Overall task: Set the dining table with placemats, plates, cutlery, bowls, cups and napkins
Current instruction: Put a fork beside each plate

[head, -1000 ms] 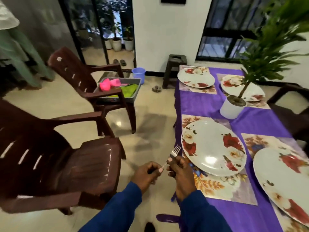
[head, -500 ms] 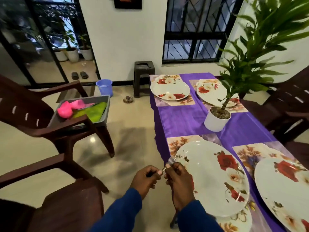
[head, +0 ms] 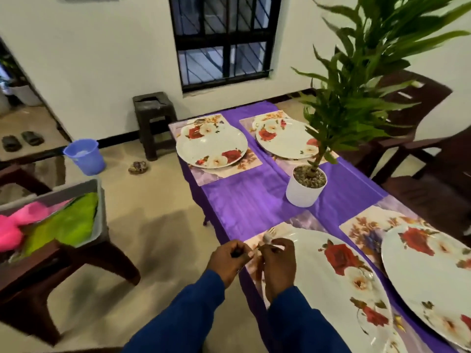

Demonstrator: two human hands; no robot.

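Both hands hold a metal fork [head: 268, 237] over the near left corner of the purple-clothed table [head: 244, 200]. My left hand [head: 229, 258] grips the dark handle end, and my right hand [head: 277, 266] pinches the shaft just below the tines. The tines point away, over the near left placemat [head: 300, 221] and beside the rim of its floral plate [head: 339, 284]. Three more floral plates lie on placemats: near right [head: 430, 273], far left [head: 211, 145], far right [head: 283, 142].
A potted plant in a white pot [head: 304, 191] stands mid-table. On the brown chair [head: 51, 266] to the left sits a grey tray [head: 98, 207] with pink and green items. A blue bucket [head: 85, 156] and dark stool [head: 154, 118] stand on the floor. Brown chairs [head: 430, 159] line the right side.
My view has swung right and forward toward the table. Both hands, still holding the fork, now sit over the near left placemat's corner rather than beside the table.
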